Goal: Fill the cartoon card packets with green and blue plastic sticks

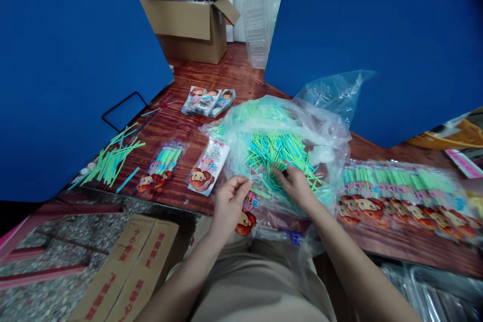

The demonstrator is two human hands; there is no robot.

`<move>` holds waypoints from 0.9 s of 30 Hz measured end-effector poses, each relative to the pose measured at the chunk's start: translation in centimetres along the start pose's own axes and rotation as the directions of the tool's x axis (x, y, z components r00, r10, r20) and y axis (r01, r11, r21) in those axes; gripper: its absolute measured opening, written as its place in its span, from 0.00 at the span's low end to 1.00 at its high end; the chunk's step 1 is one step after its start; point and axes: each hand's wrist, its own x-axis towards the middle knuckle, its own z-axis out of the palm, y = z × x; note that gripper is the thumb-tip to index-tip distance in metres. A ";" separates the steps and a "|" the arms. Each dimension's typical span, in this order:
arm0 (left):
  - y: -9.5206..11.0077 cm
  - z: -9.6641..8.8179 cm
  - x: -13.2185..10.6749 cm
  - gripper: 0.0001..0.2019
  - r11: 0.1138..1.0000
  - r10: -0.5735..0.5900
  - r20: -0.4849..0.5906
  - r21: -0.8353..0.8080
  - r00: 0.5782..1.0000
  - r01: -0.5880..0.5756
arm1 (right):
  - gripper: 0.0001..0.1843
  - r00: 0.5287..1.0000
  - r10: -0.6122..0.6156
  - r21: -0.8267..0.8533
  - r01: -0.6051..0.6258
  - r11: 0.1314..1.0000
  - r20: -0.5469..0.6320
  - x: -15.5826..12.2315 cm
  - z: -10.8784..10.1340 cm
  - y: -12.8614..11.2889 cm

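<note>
The left hand [231,197] pinches a clear packet [246,222], printed with a reddish cartoon figure, at the table's [241,75] edge; the right hand [296,186] dips into slim green and blue sticks [277,148] heaped in a crumpled bag [332,128]. Whether it grips any, I cannot tell.

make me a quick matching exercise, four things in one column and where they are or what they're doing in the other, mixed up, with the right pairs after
1. left hand
2. right hand
3. carton
4. packet row

A. at the far side of the table, flaps open
B. among sticks in the bag
C. right of the bag
D. pinching a printed packet

Pairs: 1-D, 2-B, 3-A, 4-C
</note>
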 end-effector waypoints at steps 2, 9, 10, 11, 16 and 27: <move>0.0 0.0 0.1 0.13 1.000 -0.016 0.007 -0.005 1.000 0.016 | 0.23 0.999 0.036 -0.016 -0.036 0.999 -0.007 0.2 0.2 0.1; 0.1 -0.3 -0.1 0.11 1.000 0.010 -0.001 0.008 1.000 -0.010 | 0.27 0.991 0.130 0.150 -0.130 0.980 0.006 0.6 -0.2 -0.7; 0.2 -0.3 -0.1 0.11 1.000 0.008 0.002 0.014 1.000 -0.008 | 0.26 0.987 0.163 0.220 -0.161 0.962 0.008 0.6 -0.3 -0.8; 0.3 -0.2 -0.2 0.11 1.000 0.008 0.004 0.018 1.000 -0.008 | 0.26 0.980 0.199 0.302 -0.196 0.933 0.019 0.7 -0.2 -0.9; 0.6 0.3 -0.5 0.10 1.000 0.012 0.016 0.021 1.000 -0.012 | 0.23 0.932 0.329 0.668 -0.344 0.660 0.154 0.8 0.1 -1.0; -0.1 1.6 -0.7 0.10 0.998 0.019 0.087 0.056 0.996 -0.024 | 0.13 0.920 0.365 0.851 -0.302 0.429 0.143 0.9 -0.7 -3.1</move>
